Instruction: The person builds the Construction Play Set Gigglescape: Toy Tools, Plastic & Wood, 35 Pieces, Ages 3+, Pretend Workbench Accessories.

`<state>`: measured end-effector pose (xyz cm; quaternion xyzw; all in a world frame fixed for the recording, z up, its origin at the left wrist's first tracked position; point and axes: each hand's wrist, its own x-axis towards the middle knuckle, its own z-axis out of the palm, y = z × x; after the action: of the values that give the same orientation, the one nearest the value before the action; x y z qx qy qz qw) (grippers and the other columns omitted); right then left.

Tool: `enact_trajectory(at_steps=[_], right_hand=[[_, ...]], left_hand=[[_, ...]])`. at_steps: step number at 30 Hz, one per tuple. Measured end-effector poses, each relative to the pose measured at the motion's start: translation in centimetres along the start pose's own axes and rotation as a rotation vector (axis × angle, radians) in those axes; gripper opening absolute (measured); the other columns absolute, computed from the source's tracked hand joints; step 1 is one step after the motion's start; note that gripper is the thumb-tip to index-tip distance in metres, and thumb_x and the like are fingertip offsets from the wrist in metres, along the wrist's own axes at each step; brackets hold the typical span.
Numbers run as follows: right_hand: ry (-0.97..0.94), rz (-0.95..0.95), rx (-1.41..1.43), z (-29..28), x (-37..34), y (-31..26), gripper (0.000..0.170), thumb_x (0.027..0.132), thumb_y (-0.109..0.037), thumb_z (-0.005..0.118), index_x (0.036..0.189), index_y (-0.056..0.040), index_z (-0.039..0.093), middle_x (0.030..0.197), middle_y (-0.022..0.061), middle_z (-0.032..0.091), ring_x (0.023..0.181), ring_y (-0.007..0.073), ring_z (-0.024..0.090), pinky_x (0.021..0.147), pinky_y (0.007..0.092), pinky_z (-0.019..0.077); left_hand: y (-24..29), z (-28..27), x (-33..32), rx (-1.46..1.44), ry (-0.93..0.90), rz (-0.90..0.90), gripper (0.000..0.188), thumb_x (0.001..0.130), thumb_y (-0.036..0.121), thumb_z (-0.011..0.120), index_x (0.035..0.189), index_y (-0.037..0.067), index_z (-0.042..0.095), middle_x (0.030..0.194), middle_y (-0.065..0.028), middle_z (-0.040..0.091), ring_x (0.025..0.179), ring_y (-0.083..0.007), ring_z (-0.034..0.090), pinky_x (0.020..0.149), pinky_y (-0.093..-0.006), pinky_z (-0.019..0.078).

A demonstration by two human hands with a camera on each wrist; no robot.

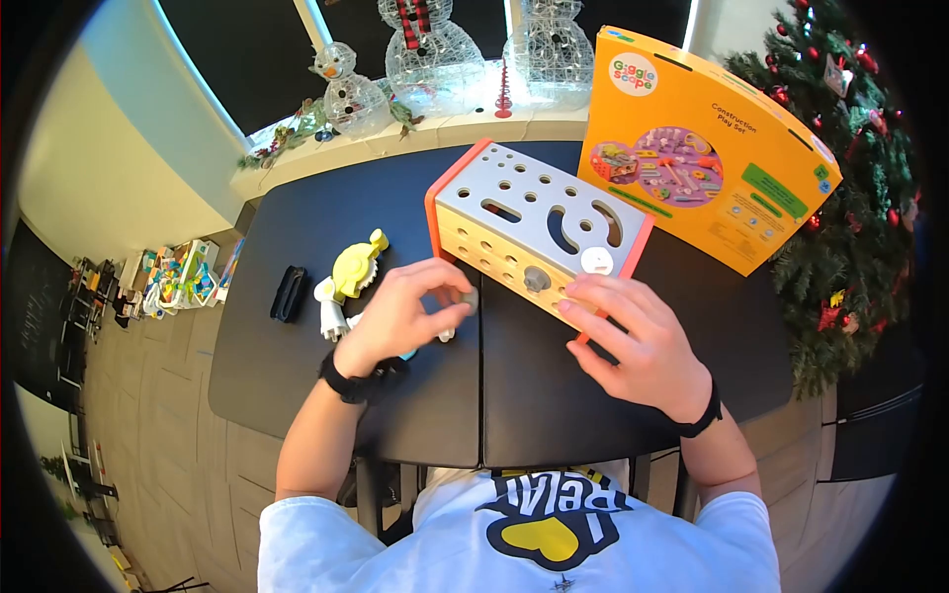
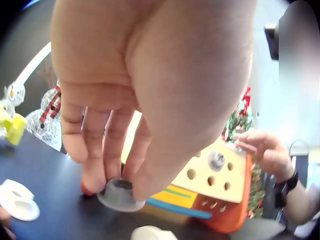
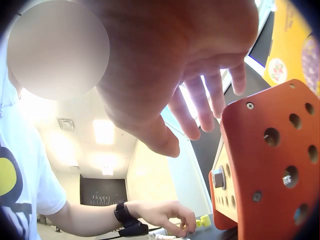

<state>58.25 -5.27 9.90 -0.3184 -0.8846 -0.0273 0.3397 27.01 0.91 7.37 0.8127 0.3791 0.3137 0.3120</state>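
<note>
A long toy workbench box with red end panels [image 3: 277, 150], a grey holed top [image 1: 539, 203] and a pale wooden front [image 1: 474, 247] stands on the table. A grey bolt [image 1: 537, 279] sits in its front, and a white round piece [image 1: 597, 261] lies on the top near the right end. My right hand [image 1: 633, 341] is at that right end, fingers extended and holding nothing. Left of the box, my left hand [image 1: 400, 308] pinches a grey round piece [image 2: 120, 195] between thumb and fingers, low over the table.
Yellow and white toy pieces [image 1: 354, 269] and a black case [image 1: 289, 294] lie on the left of the black table [image 1: 267, 366]. A yellow-orange carton [image 1: 727, 128] stands behind the box at the right. Decorated tree [image 1: 850, 148] beyond; lit snowmen [image 1: 435, 59] on the sill.
</note>
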Motion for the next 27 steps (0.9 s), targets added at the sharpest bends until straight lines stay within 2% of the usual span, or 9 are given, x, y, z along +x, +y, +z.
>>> enact_trajectory(at_steps=[3, 6, 10, 14, 15, 18, 19, 24, 27], right_hand=[[0.058, -0.040, 0.053, 0.7, 0.1, -0.9, 0.047, 0.079, -0.009, 0.082, 0.125, -0.0037, 0.070, 0.123, 0.0140, 0.069, 0.102, 0.0294, 0.072, 0.085, 0.0382, 0.0605], [0.077, -0.060, 0.086, 1.4, -0.1, -1.5, 0.045, 0.081, -0.009, 0.082, 0.123, -0.0011, 0.070, 0.119, 0.0142, 0.069, 0.097, 0.0286, 0.073, 0.081, 0.0360, 0.0613], [0.195, -0.084, 0.063, 2.7, -1.1, -1.1, 0.041, 0.083, -0.006, 0.080, 0.121, 0.0032, 0.068, 0.110, 0.0147, 0.071, 0.089, 0.0286, 0.074, 0.074, 0.0355, 0.0622], [0.250, -0.022, 0.148, 2.5, -1.9, -0.8, 0.034, 0.080, -0.001, 0.081, 0.112, 0.0036, 0.071, 0.105, 0.0153, 0.074, 0.089, 0.0287, 0.075, 0.075, 0.0357, 0.0625], [0.260, 0.012, 0.175, 2.4, -2.1, -0.6, 0.033, 0.079, -0.001, 0.082, 0.110, 0.0024, 0.072, 0.104, 0.0146, 0.074, 0.090, 0.0287, 0.075, 0.076, 0.0358, 0.0621], [0.271, 0.092, 0.217, 2.0, -2.7, -0.4, 0.030, 0.078, 0.000, 0.083, 0.107, -0.0013, 0.073, 0.104, 0.0126, 0.075, 0.094, 0.0286, 0.074, 0.079, 0.0365, 0.0605], [0.268, 0.098, 0.202, 1.7, -2.7, -0.1, 0.030, 0.078, 0.000, 0.083, 0.106, -0.0027, 0.074, 0.104, 0.0119, 0.075, 0.095, 0.0287, 0.074, 0.080, 0.0370, 0.0597], [0.326, 0.298, 0.191, 0.9, -3.2, 1.6, 0.022, 0.082, -0.005, 0.082, 0.103, -0.0065, 0.074, 0.103, 0.0092, 0.071, 0.102, 0.0300, 0.068, 0.088, 0.0401, 0.0536], [0.352, 0.439, 0.297, 1.1, -3.7, 3.2, 0.017, 0.094, -0.017, 0.076, 0.104, -0.0050, 0.070, 0.117, 0.0114, 0.063, 0.111, 0.0303, 0.063, 0.094, 0.0385, 0.0510]], left_hand=[[1.8, 2.7, -0.1, -0.480, -0.046, 0.020, 0.023, 0.086, -0.008, 0.076, 0.106, -0.002, 0.067, 0.113, -0.0097, 0.064, 0.098, -0.0168, 0.067, 0.086, -0.0323, 0.0576], [3.6, 5.3, -0.1, -0.836, -0.075, 0.024, 0.021, 0.087, -0.007, 0.078, 0.103, -0.002, 0.065, 0.116, -0.0096, 0.063, 0.107, -0.0177, 0.065, 0.094, -0.0333, 0.0564], [4.6, 7.1, 0.3, -0.857, -0.069, 0.076, 0.017, 0.091, -0.007, 0.076, 0.101, -0.002, 0.065, 0.114, -0.0086, 0.063, 0.108, -0.0170, 0.066, 0.097, -0.0333, 0.0570], [4.6, 5.3, 1.2, -0.362, -0.037, 0.205, 0.018, 0.089, 0.009, 0.083, 0.099, 0.002, 0.070, 0.109, -0.0114, 0.073, 0.103, -0.0213, 0.072, 0.088, -0.0351, 0.0580], [4.8, 4.8, 1.8, -0.188, 0.072, 0.294, 0.023, 0.086, 0.015, 0.086, 0.099, 0.003, 0.072, 0.103, -0.0105, 0.076, 0.099, -0.0249, 0.073, 0.084, -0.0362, 0.0580], [5.0, 2.6, 3.8, 0.391, 0.186, 0.483, 0.046, 0.078, 0.024, 0.090, 0.114, 0.006, 0.069, 0.123, -0.0101, 0.070, 0.117, -0.0319, 0.065, 0.098, -0.0436, 0.0521], [4.5, 2.2, 4.3, 0.487, 0.140, 0.442, 0.062, 0.074, 0.030, 0.090, 0.126, 0.008, 0.065, 0.135, -0.0091, 0.063, 0.130, -0.0320, 0.057, 0.108, -0.0479, 0.0439], [3.6, 1.9, 6.5, 0.686, -0.041, 0.492, 0.076, 0.068, 0.030, 0.092, 0.135, 0.010, 0.062, 0.142, -0.0074, 0.060, 0.137, -0.0305, 0.052, 0.114, -0.0508, 0.0378], [2.9, 2.5, 7.1, 0.759, -0.111, 0.540, 0.080, 0.068, 0.029, 0.092, 0.139, 0.013, 0.059, 0.145, -0.0077, 0.057, 0.138, -0.0303, 0.051, 0.117, -0.0526, 0.0368]])
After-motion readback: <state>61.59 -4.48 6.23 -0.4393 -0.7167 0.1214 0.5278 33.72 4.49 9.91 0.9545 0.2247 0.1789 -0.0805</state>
